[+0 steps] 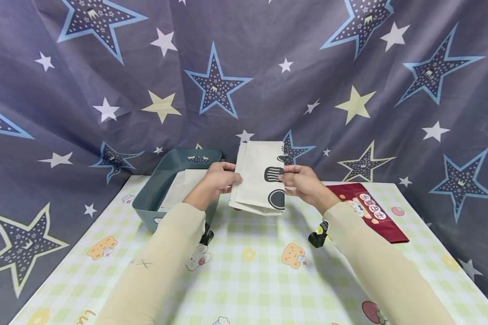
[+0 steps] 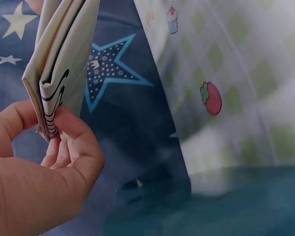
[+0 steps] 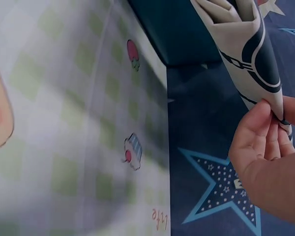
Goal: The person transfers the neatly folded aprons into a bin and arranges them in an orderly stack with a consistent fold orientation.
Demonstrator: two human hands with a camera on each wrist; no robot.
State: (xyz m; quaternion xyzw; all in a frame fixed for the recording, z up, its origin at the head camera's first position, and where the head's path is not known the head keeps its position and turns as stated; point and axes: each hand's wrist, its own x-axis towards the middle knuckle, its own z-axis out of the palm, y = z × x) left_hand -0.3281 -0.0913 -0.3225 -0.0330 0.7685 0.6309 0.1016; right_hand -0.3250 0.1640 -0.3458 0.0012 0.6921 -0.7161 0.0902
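Between both hands, a folded cream cloth (image 1: 252, 176) with dark printed shapes is held up above the table. My left hand (image 1: 217, 180) pinches its left edge, thumb on the near face. On the opposite edge, my right hand (image 1: 305, 183) pinches the cloth beside the dark prints. Several stacked layers of the folded cloth (image 2: 64, 54) show in the left wrist view, gripped between thumb and fingers. From the right wrist, the cloth (image 3: 250, 59) shows loose folds at its upper end and the thumb and fingers pinching a lower corner.
At the back left stands a teal plastic basket (image 1: 145, 218) with another cream folded cloth (image 1: 179, 189) inside. A dark red flat item (image 1: 384, 228) with a printed bear and lettering lies on the right. The table has a green checked cover (image 1: 248, 280); a starry curtain (image 1: 260, 99) hangs behind.
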